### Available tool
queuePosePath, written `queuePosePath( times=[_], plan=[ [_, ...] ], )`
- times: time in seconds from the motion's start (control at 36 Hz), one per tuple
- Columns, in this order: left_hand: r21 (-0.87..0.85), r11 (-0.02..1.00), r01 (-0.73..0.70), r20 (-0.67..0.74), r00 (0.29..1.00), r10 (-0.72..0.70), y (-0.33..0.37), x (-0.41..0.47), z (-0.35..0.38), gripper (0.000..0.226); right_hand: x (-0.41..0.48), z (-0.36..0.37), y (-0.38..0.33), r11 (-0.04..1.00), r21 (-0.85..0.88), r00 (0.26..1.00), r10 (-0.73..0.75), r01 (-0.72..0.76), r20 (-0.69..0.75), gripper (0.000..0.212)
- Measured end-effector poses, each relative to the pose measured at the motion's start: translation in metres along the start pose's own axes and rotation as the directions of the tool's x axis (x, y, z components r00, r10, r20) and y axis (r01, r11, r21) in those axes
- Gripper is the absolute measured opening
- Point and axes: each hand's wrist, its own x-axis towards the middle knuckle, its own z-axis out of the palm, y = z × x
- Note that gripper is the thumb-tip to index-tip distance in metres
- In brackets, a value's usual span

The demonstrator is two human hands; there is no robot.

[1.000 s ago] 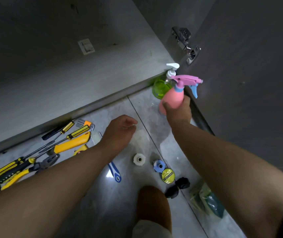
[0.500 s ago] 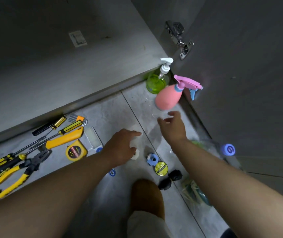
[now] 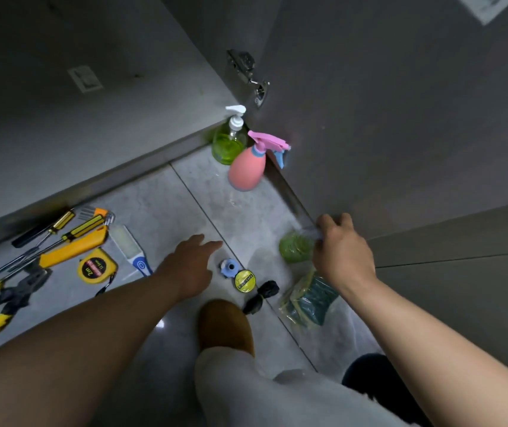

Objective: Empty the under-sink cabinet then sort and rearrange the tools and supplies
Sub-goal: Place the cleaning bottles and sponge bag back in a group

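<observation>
The floor point(image 3: 160, 192) is glossy, marbled grey tile that mirrors light. The cabinet door point(image 3: 400, 118) is matt and smooth, its hinge point(image 3: 248, 75) bright metal. The pump bottle point(image 3: 228, 146) is clear green plastic, the spray bottle point(image 3: 246, 171) opaque pink plastic. A crinkled clear plastic bag point(image 3: 309, 234) wraps a fuzzy green scourer point(image 3: 294, 249).

Pink spray bottle point(image 3: 246, 167) with blue trigger, green soap bottle point(image 3: 227, 146), yellow tape measure point(image 3: 95, 266), yellow-and-black pliers point(image 3: 3, 300), grey floor point(image 3: 160, 204).

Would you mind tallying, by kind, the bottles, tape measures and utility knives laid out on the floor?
Bottles: 2 (green pump bottle, pink spray bottle)
Tape measures: 1 (yellow tape measure)
Utility knives: 1 (yellow utility knife)
Total: 4
</observation>
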Motion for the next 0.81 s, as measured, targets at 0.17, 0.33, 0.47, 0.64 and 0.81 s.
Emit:
queuePosePath(
  times=[0.17, 0.33, 0.47, 0.64, 0.81],
  plan=[
    [0.065, 0.998, -0.007, 0.044, 0.999, 0.005, 0.003, -0.010, 0.000, 0.067, 0.016, -0.003, -0.010, 0.971, 0.187, 0.974, -0.109, 0.147, -0.199, 0.014],
    [0.168, 0.986, 0.011, 0.126, 0.992, -0.033, -0.008, -0.013, 0.008, 0.068, 0.054, -0.012, -0.027, 0.947, 0.216, 0.949, -0.180, 0.239, -0.258, 0.018],
    [0.181, 0.983, 0.009, 0.149, 0.988, -0.037, -0.016, -0.012, 0.011, 0.069, 0.076, -0.008, -0.044, 0.942, 0.204, 0.943, -0.212, 0.267, -0.257, 0.021],
    [0.190, 0.982, 0.013, 0.114, 0.993, -0.035, -0.018, -0.011, 0.013, 0.068, 0.064, 0.007, -0.045, 0.884, 0.399, 0.950, -0.137, 0.245, -0.281, 0.049],
    [0.177, 0.984, -0.003, -0.068, 0.998, 0.015, 0.003, -0.011, 0.009, 0.058, -0.004, 0.054, -0.005, 0.855, 0.514, 0.965, 0.075, 0.068, -0.252, 0.021]
  ],
)
